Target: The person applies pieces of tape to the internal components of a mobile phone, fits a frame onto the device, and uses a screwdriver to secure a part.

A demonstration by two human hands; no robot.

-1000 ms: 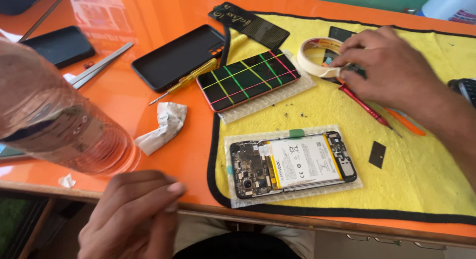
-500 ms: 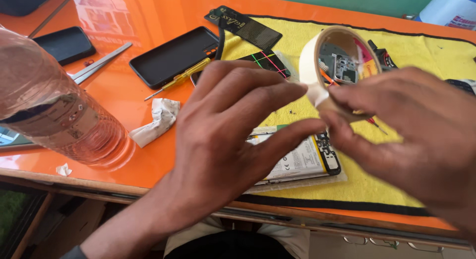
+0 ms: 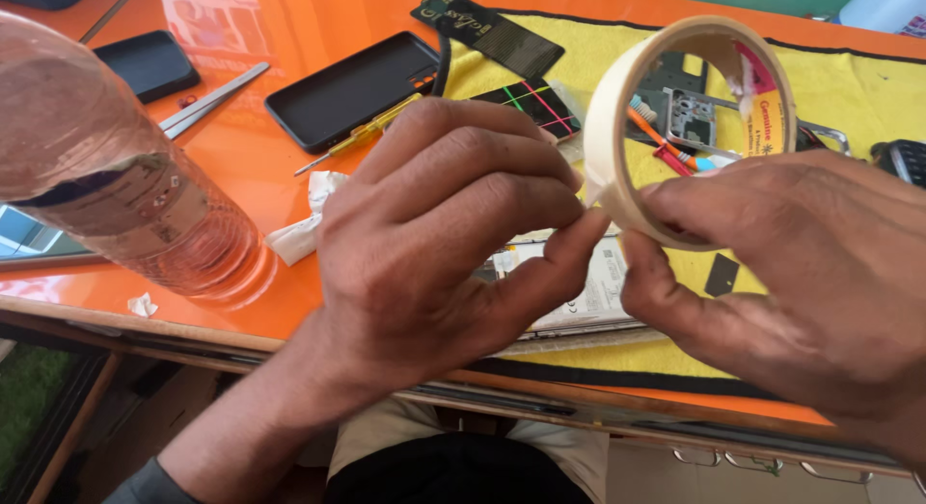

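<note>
A roll of cream masking tape (image 3: 617, 128) is held up close to the camera over the yellow mat (image 3: 617, 55). My right hand (image 3: 810, 292) grips the roll's lower rim. My left hand (image 3: 444, 244) pinches the roll's outer edge with thumb and forefinger. Beneath my hands lies an opened phone (image 3: 588, 292) with its battery showing, mostly hidden. Seen through the roll's hole are a phone frame part (image 3: 690, 113) and small tools.
A clear plastic bottle (image 3: 106, 176) stands at the near left on the orange table (image 3: 280, 51). Two dark phones (image 3: 352, 89) (image 3: 149, 65), tweezers (image 3: 212, 99), a yellow-handled screwdriver (image 3: 362, 136), a crumpled tissue (image 3: 304, 224) and a phone with coloured lines (image 3: 535, 104) lie around.
My right hand lifted the tape roll off the mat and brought it toward me. My left hand came up from the table edge and took hold of the roll's edge.
</note>
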